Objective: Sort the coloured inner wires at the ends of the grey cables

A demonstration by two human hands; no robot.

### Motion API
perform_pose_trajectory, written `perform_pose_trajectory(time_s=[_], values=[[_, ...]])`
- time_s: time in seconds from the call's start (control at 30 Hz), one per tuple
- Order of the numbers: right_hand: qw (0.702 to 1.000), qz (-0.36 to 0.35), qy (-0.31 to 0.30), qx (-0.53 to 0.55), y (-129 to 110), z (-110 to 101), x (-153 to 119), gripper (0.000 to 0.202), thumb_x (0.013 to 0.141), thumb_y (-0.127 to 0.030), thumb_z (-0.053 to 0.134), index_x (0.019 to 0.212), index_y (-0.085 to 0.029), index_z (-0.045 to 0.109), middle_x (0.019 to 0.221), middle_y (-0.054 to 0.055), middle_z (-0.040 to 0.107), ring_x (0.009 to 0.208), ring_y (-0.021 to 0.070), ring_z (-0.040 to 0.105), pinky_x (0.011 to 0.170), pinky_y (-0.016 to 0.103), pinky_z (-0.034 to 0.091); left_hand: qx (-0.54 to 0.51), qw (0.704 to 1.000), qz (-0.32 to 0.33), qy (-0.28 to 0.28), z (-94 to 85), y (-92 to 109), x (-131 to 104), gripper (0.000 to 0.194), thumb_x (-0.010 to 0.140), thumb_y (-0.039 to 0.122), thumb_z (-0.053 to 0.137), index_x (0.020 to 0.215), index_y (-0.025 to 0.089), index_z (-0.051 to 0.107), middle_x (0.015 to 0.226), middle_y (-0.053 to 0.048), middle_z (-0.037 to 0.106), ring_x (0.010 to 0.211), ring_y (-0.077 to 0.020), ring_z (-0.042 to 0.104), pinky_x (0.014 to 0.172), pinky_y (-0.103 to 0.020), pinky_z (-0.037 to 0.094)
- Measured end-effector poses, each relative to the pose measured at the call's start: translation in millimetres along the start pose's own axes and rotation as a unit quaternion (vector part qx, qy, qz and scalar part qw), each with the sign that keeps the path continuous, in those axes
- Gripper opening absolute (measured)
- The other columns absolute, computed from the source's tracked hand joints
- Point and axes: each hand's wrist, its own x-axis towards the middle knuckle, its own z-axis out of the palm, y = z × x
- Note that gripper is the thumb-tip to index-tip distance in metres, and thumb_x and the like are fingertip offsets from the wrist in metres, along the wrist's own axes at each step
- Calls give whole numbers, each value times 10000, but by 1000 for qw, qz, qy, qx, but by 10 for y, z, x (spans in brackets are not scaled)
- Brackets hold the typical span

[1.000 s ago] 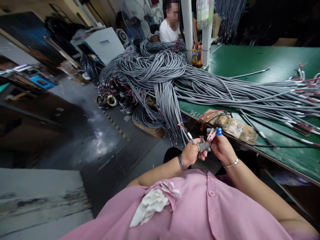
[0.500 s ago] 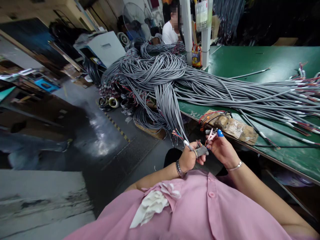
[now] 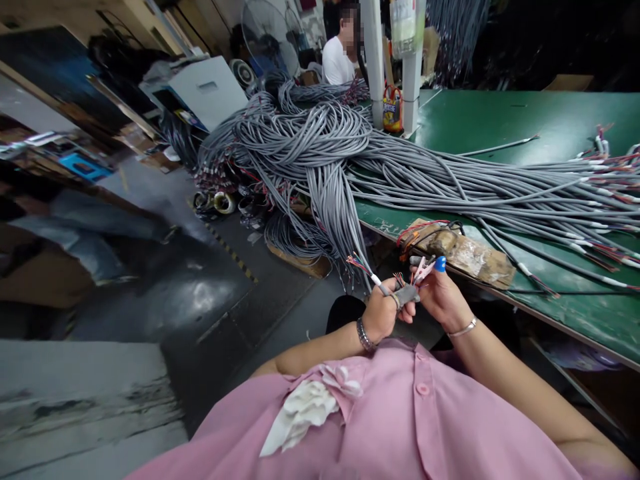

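My left hand (image 3: 384, 313) is closed round the end of a grey cable (image 3: 384, 288), whose thin coloured wires (image 3: 359, 263) fan out above it. Grey wrapping covers the left thumb. Just to the right, my right hand (image 3: 440, 297) pinches a small pale pink tool (image 3: 423, 270), with its tip close to thin wires beside the left thumb. A blue cover (image 3: 440, 264) sits on a fingertip of the right hand. Which wires lie between the two hands is too small to tell.
A large heap of grey cables (image 3: 310, 137) crosses the green table (image 3: 505, 117) and hangs over its edge. Near that edge lies a worn wooden block (image 3: 465, 253). Behind the table is a person in white (image 3: 337, 61). At the left, another person's legs (image 3: 95, 233) show.
Both hands have come closer together, the left one shifting slightly right and up with the cable. The legs at the left have moved right.
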Motion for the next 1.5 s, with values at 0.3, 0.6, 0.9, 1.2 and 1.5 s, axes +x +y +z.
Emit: perform_pose_trajectory(time_s=[0.3, 0.6, 0.9, 1.2, 1.5], values=[[998, -20, 28, 59, 6, 48, 28, 407, 677, -597, 717, 760, -199, 688, 712, 33, 673, 581, 148, 561, 551, 277, 498, 11, 1000, -18, -3, 20, 27, 14, 297, 738, 413, 645, 710, 122, 596, 509, -5, 596, 346, -90, 504, 340, -185, 348], [994, -2, 5, 106, 42, -6, 31, 383, 713, -557, 711, 834, -194, 700, 755, 25, 701, 616, 138, 595, 550, 258, 508, 21, 1000, -23, 4, -7, -21, 32, 311, 730, 419, 666, 700, 118, 594, 508, -12, 598, 342, -93, 507, 336, -180, 323], [994, 18, -46, 94, -28, -19, -51, 380, 787, -588, 612, 828, -217, 681, 820, 20, 670, 642, 129, 571, 572, 249, 482, 29, 1000, 3, -10, -63, -12, -100, 296, 758, 410, 651, 735, 118, 608, 536, -12, 609, 366, -90, 524, 359, -180, 378], [997, -8, -28, 65, -14, -50, -72, 297, 794, -489, 664, 864, -203, 696, 767, 12, 637, 638, 117, 539, 572, 232, 472, 12, 1000, 21, 16, -32, -42, -59, 311, 764, 433, 653, 753, 129, 588, 540, -4, 607, 387, -87, 532, 377, -180, 388], [996, -29, -29, 82, -19, -5, -43, 215, 789, -417, 696, 780, -202, 697, 750, 9, 656, 658, 129, 561, 587, 243, 490, 27, 999, 26, 33, 23, -105, 19, 306, 767, 433, 643, 735, 140, 561, 535, -4, 610, 377, -93, 533, 362, -178, 368]])
